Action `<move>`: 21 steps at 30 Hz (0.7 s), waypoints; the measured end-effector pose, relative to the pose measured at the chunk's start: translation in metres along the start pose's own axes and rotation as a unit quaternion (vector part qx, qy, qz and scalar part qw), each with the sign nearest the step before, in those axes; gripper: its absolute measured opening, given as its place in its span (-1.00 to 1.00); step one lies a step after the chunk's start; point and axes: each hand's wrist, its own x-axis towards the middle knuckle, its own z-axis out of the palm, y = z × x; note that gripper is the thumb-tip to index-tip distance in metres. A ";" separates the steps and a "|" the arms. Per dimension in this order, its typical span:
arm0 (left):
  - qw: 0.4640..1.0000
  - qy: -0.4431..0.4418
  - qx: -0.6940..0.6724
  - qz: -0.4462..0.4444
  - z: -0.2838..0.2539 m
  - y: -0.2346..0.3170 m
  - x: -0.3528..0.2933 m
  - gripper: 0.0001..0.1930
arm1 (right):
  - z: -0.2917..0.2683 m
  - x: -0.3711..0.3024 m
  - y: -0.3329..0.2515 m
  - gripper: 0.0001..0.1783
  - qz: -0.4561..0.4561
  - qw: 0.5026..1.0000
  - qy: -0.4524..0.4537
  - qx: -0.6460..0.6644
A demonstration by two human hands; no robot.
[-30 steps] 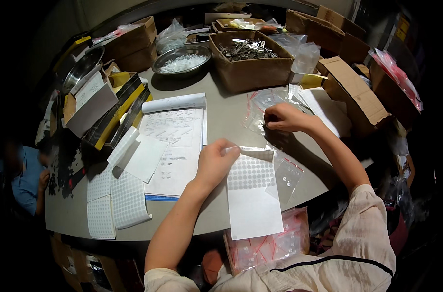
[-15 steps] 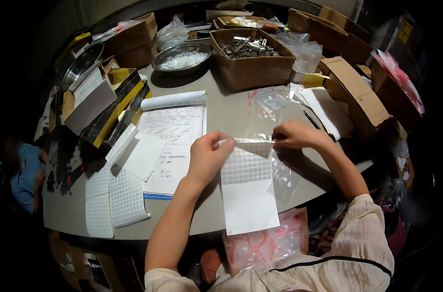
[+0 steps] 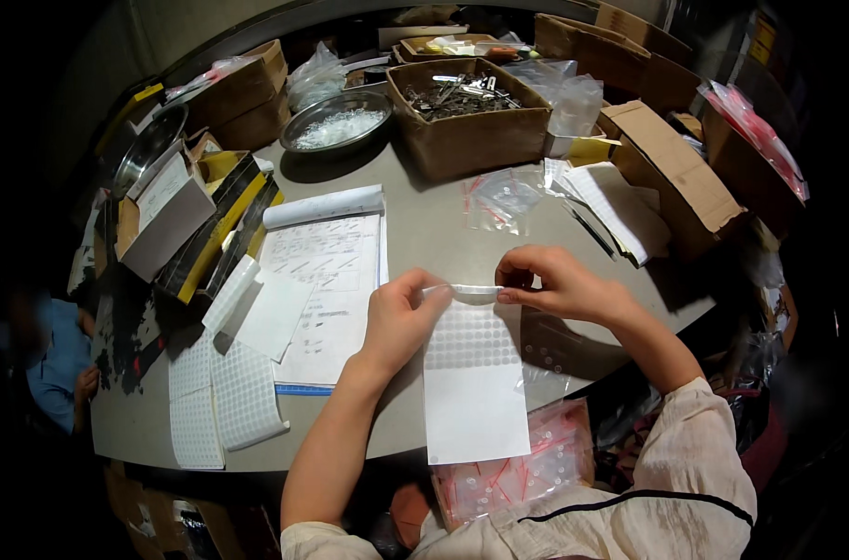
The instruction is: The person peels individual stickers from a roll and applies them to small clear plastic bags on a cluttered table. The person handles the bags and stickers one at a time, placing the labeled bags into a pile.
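A white sheet of round grey stickers (image 3: 473, 397) hangs in front of me, its lower part bare. My left hand (image 3: 398, 315) pinches its top left corner between thumb and fingers. At the top right corner, my right hand (image 3: 563, 284) grips the same edge, which looks bent over into a narrow strip. Partly covered by the sheet and my right arm's shadow, a clear plastic bag (image 3: 548, 358) with small round stickers lies on the table. Below the sheet, at the table's near edge, is a pile of clear bags with red strips (image 3: 508, 481).
Left of my hands are written papers (image 3: 317, 308) and more sticker sheets (image 3: 243, 401). Beyond stand a metal bowl of small clear pieces (image 3: 340, 129) and a cardboard box of metal parts (image 3: 471, 140). Black tweezers (image 3: 591, 230) lie right. Another person (image 3: 59, 359) is at far left.
My right hand has moved left and slightly down along the sheet's top edge, and that edge now looks folded. My left hand is slightly lower. The whole view has shifted a little.
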 end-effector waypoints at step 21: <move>0.995 0.011 0.073 -0.061 -0.004 -0.008 0.005 -0.75 | 0.019 -0.001 0.008 -0.77 -0.282 0.907 0.128 -0.284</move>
